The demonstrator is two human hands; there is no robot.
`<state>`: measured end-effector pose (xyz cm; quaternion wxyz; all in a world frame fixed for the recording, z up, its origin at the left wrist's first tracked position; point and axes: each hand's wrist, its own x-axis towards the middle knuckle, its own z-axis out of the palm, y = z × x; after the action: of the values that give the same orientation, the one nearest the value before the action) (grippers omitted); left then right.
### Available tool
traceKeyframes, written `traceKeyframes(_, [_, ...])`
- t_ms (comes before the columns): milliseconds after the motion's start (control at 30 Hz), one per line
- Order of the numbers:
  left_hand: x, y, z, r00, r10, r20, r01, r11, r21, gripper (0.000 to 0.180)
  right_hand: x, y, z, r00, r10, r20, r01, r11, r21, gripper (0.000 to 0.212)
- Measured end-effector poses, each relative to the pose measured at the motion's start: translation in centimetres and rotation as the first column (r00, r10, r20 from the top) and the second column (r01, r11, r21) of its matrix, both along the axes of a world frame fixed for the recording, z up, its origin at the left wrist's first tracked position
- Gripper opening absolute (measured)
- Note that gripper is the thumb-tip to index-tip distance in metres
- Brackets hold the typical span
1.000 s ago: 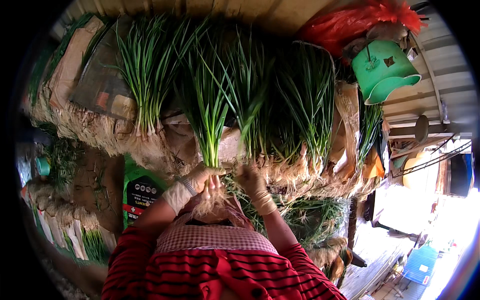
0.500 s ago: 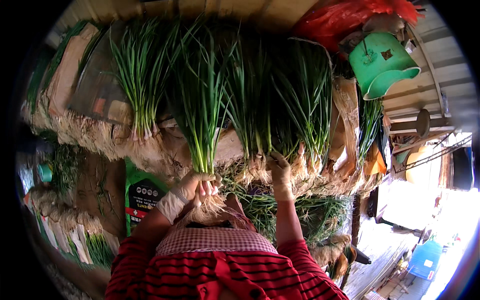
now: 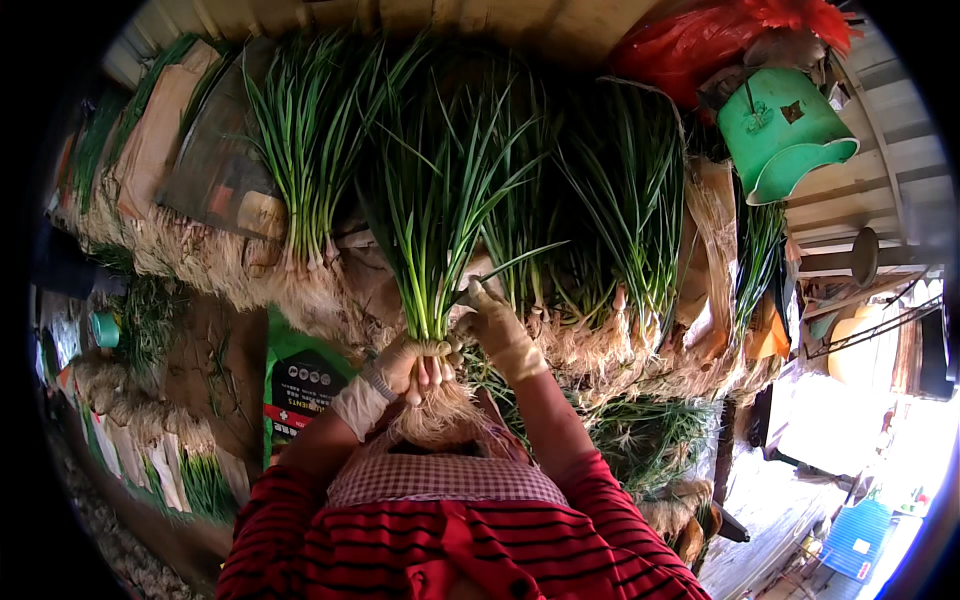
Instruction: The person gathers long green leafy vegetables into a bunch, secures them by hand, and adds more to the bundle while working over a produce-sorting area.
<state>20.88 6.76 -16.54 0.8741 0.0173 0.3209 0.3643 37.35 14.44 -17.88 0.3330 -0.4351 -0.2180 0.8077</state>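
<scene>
My gloved left hand (image 3: 412,362) is closed round a bunch of green garlic (image 3: 428,285) just above its pinkish-white bulbs. The long leaves fan upward, and stringy pale roots (image 3: 438,415) hang below the fist. Close on the bunch's right side is my gloved right hand (image 3: 495,330), its fingers pinched on a single green garlic leaf (image 3: 520,258) that sticks out to the right. Part of that leaf is hidden by the fingers. Beyond my hands, more green garlic (image 3: 635,220) lies with its roots toward me.
Another bunch (image 3: 305,170) rests on the far left, beside wrapped bundles (image 3: 225,160). A green plastic bucket (image 3: 780,130) and red plastic sheeting (image 3: 690,45) are at the far right. A green printed bag (image 3: 300,375) stands left of my arm. Loose greens (image 3: 650,430) lie right of my lap.
My right hand has come left from the pile to the bunch, where it now pinches a leaf. The left hand keeps its hold, and the whole view has shifted slightly.
</scene>
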Motion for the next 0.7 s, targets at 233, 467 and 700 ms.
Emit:
traceKeyframes(233, [-0.4, -0.2, -0.3, 0.985, 0.072, -0.158, -0.066, 0.997, 0.042, 0.021, 0.9, -2.7, 3.7, 0.971, 0.071, 0.23, -0.124, 0.966, 0.228, 0.005])
traceKeyframes(467, [-2.6, -0.2, -2.0, 0.997, -0.07, 0.031, 0.072, 0.997, -0.042, 0.02, 16.5, -11.0, 3.6, 0.968, 0.114, 0.224, -0.131, 0.99, 0.061, 0.025])
traceKeyframes(700, [-1.3, -0.1, 2.7, 0.988, 0.051, 0.145, -0.08, 0.975, 0.209, 0.025, 8.8, -5.5, -2.7, 0.555, 0.03, 0.831, -0.1, 0.995, 0.03, 0.054])
